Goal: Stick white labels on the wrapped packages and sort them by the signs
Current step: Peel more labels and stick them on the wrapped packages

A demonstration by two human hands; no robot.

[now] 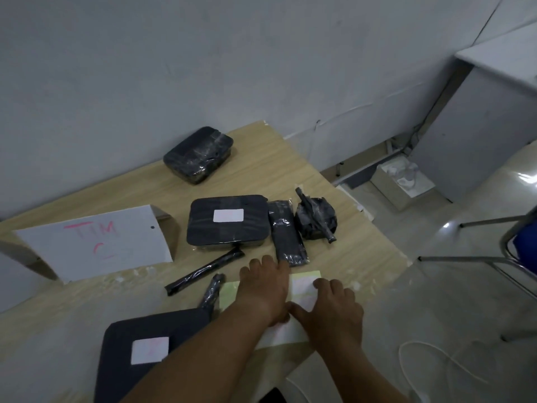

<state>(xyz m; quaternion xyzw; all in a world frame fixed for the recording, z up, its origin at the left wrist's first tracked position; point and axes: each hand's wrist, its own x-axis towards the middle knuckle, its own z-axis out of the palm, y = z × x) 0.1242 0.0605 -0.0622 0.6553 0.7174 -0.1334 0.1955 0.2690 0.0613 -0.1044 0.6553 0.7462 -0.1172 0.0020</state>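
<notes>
A yellow-green label sheet [305, 282] with white labels lies near the table's front right. My left hand [263, 289] lies flat on its left part, fingers pointing at a long flat black package [286, 228]. My right hand [334, 308] rests on the sheet's right part, thumb and fingers spread either side of a white label. Two black wrapped boxes carry white labels, one in the middle [226, 228] and one close to me [122, 359]. Bare of labels are a rounded package [199, 154] at the back, a round bundle [315, 218] and two thin rolls [203, 271] [213, 289].
A folded white sign [96, 242] with pink writing stands on the wooden table [255, 175] at the left. Off the table's right edge are a cardboard box [404, 184] on the floor, a grey cabinet [479, 126], a metal chair [517, 251] and a white cable [421, 359].
</notes>
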